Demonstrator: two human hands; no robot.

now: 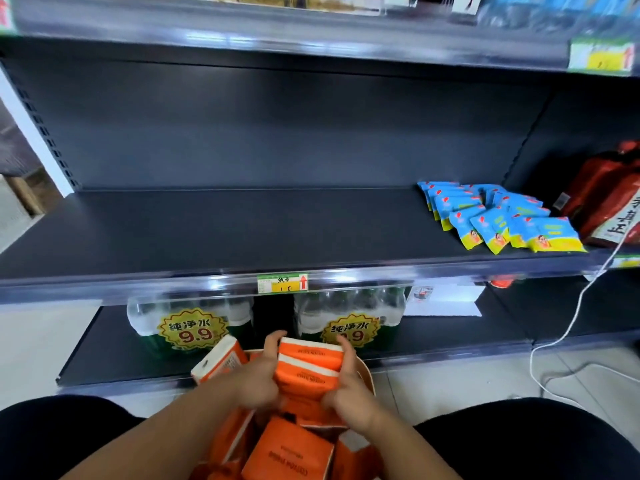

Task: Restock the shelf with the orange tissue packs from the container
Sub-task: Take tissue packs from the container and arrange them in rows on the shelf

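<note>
A stack of orange tissue packs [308, 367] with white ends is held between both hands, low in the head view. My left hand [258, 379] grips the stack's left side and my right hand [349, 393] grips its right side. Under them the container [365, 375], an orange bag with a pale rim, holds several more orange packs [287, 452]. One pack [221, 362] leans at the container's left edge. The dark middle shelf [225, 230] stretches above, bare over its left and centre.
Several blue and yellow wipe packs [495, 216] lie on the middle shelf's right, beside a red package [609, 199]. Shrink-wrapped water bottle packs [194, 323] stand on the lower shelf. A white cable [568, 327] hangs down at right. My dark-clothed knees flank the container.
</note>
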